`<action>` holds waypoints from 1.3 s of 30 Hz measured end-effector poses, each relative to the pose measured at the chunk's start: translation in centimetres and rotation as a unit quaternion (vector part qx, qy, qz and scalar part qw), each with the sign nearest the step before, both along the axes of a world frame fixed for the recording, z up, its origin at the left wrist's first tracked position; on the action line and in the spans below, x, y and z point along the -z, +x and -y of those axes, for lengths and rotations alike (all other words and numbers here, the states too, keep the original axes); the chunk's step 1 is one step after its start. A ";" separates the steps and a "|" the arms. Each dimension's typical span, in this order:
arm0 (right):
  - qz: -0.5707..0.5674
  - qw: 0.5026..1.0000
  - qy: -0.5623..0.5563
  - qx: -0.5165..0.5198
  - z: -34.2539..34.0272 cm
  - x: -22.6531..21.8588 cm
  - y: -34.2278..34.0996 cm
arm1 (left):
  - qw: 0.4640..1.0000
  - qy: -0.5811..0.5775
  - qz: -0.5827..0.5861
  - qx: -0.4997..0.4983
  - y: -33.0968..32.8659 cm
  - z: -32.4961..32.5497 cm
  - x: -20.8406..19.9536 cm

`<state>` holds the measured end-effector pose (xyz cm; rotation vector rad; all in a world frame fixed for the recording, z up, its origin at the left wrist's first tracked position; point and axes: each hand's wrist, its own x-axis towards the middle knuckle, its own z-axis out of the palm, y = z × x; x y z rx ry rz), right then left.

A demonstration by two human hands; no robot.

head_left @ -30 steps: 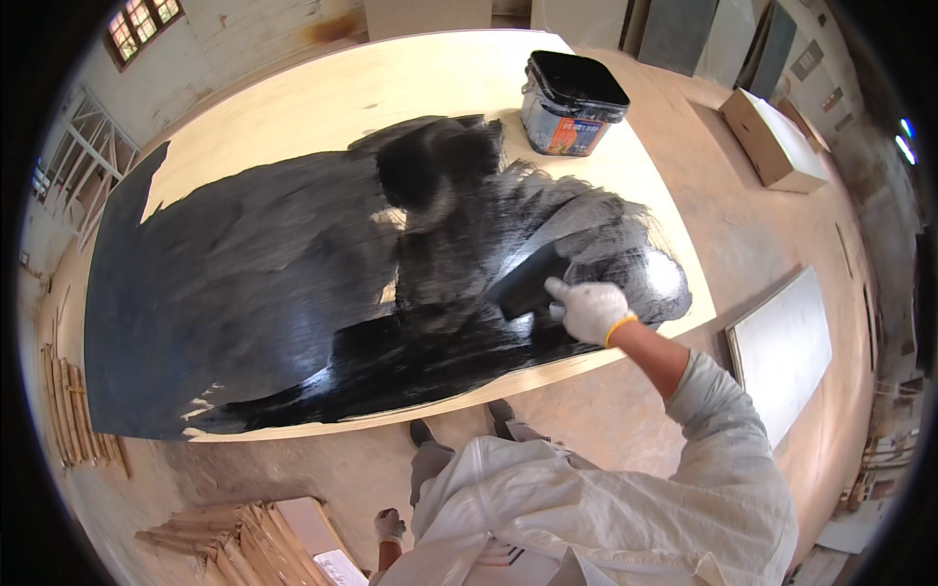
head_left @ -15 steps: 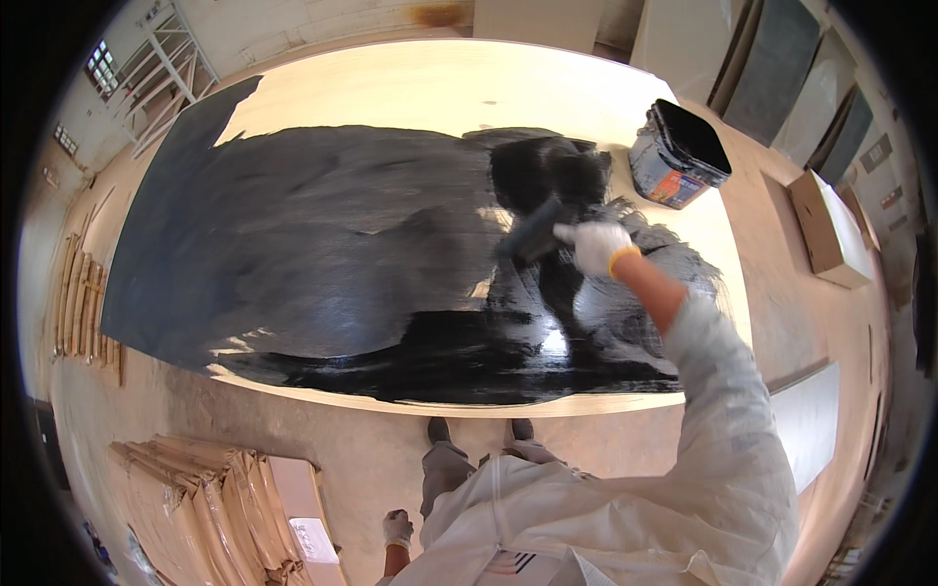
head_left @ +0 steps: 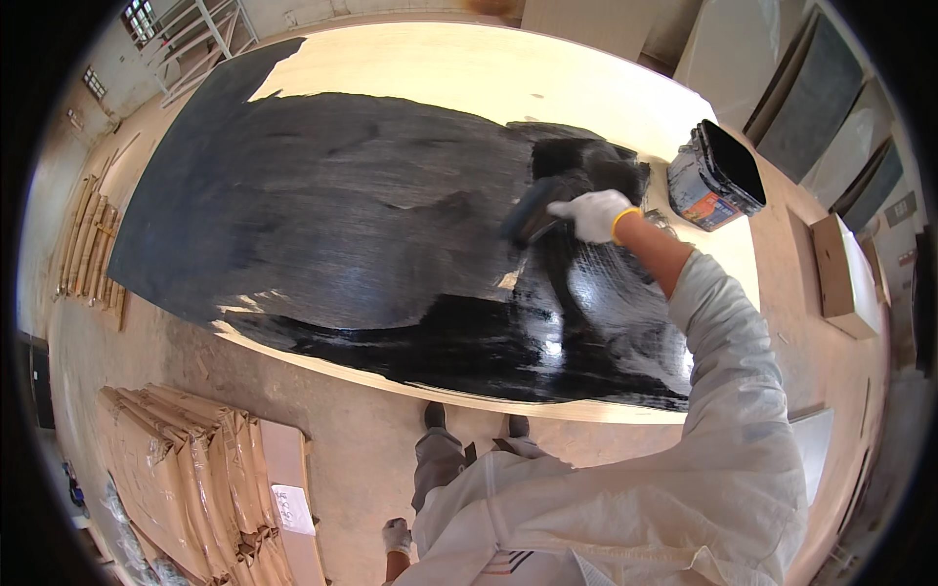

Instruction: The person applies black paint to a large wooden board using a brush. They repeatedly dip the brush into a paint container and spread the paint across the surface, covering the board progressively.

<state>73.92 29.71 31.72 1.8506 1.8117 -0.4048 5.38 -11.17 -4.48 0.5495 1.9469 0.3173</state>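
A large pale wooden panel (head_left: 420,54) lies before me, much of it covered with streaky black paint (head_left: 362,215). My right hand (head_left: 594,215), in a white glove with a yellow cuff, grips a wide, flat dark paint tool (head_left: 532,210). The tool touches the coated surface right of the middle; motion blur hides its exact kind. Wetter, glossy black lies along the near edge and around the tool. To the right on the panel stands an open bucket (head_left: 699,190) smeared with black. My gloved left hand (head_left: 397,535) hangs low beside my body, fingers curled, with nothing visible in it.
Brown-wrapped flat packages (head_left: 186,469) lie on the floor at the near left. Bundled wooden strips (head_left: 88,244) are at the far left, near a white metal frame (head_left: 200,44). Dark boards (head_left: 806,93) lean at the back right; a white box (head_left: 845,278) stands right.
My right hand keeps its grip on the paint tool, which has swept across the black paint near the bucket. My view has turned slightly, shifting the panel and bucket in the picture.
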 end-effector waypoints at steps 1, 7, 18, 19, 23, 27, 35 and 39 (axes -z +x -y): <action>-0.008 1.000 0.002 -0.023 0.1 0.6 -1.9 | 1.000 0.009 -0.011 0.026 0.1 0.3 0.1; 0.009 0.999 0.036 -0.019 -1.6 -0.5 0.3 | 0.999 0.024 0.046 -0.001 1.5 -2.4 1.6; -0.022 0.996 0.074 0.034 7.7 1.0 -3.6 | 0.999 -0.014 0.037 0.007 1.3 -5.1 0.5; -0.024 0.997 0.072 0.027 7.5 0.7 -4.9 | 0.999 -0.020 0.029 0.012 1.9 -5.4 0.2; -0.101 0.995 0.006 -0.014 12.6 0.6 -10.7 | 0.999 -0.040 0.014 0.028 3.1 -6.0 0.5; -0.060 0.994 0.010 0.090 14.8 0.3 -1.8 | 0.999 0.021 0.033 0.006 2.3 -4.6 0.5; 0.033 0.994 0.067 0.075 9.7 1.2 13.4 | 0.995 0.024 0.001 -0.094 0.5 2.8 -1.4; 0.058 0.986 0.010 -0.159 3.6 0.2 1.5 | 0.989 -0.009 -0.006 -0.149 1.8 8.0 -1.3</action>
